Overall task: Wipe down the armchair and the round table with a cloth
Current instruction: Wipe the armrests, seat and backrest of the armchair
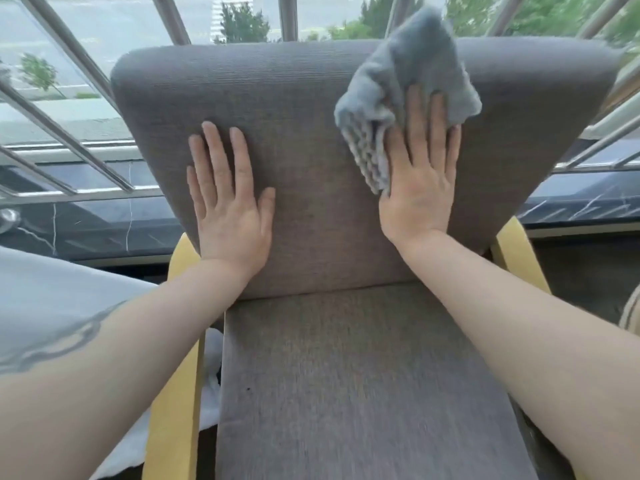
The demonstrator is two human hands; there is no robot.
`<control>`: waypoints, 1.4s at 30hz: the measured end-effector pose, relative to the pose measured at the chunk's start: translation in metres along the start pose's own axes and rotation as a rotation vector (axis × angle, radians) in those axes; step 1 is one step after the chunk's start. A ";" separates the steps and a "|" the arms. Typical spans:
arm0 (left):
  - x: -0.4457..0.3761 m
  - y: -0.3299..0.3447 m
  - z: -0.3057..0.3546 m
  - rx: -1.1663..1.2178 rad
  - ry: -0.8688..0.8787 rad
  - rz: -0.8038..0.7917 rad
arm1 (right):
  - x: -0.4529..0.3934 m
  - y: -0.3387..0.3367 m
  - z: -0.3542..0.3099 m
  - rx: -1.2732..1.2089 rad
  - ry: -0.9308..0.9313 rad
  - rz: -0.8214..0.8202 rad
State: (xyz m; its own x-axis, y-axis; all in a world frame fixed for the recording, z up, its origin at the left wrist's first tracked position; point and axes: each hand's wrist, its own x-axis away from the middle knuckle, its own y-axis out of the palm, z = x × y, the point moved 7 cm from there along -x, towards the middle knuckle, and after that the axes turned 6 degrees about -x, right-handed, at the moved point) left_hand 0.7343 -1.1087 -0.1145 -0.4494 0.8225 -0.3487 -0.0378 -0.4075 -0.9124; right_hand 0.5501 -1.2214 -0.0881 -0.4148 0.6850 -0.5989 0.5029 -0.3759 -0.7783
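Note:
A grey fabric armchair (311, 188) with yellow wooden arms fills the middle of the head view, its backrest facing me and its seat cushion below. My right hand (420, 178) lies flat on the right side of the backrest and presses a grey-blue cloth (405, 74) against it; the cloth bunches above and to the left of the fingers. On the left side of the backrest rests my left hand (228, 199), flat, fingers spread, holding nothing. The round table is not identifiable in this view.
Behind the chair runs a dark marble sill (86, 223) under a window with metal bars (65, 50). A pale grey surface (48, 292) sits at the left edge, and white fabric (211, 386) lies on the floor by the left chair arm.

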 end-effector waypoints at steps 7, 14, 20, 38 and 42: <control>-0.029 0.001 0.037 0.040 -0.025 0.219 | 0.036 0.028 -0.008 0.020 -0.414 -0.189; -0.026 0.020 0.063 0.025 -0.235 0.352 | 0.046 0.019 0.047 -0.015 0.054 -0.120; -0.020 0.025 0.068 0.052 -0.214 0.294 | 0.052 0.002 0.127 0.078 -0.044 -0.159; -0.002 0.059 0.124 0.036 -0.207 0.168 | 0.064 0.038 0.074 -0.028 0.032 -0.319; 0.010 0.065 0.106 -0.030 -0.030 0.164 | 0.074 0.022 0.131 0.102 0.261 -0.125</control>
State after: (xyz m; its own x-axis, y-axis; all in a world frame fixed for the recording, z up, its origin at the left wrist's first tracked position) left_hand 0.6327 -1.1686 -0.1549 -0.4734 0.7338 -0.4872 0.0643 -0.5229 -0.8500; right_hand 0.4313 -1.2605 -0.1747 -0.2534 0.8622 -0.4387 0.3762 -0.3300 -0.8658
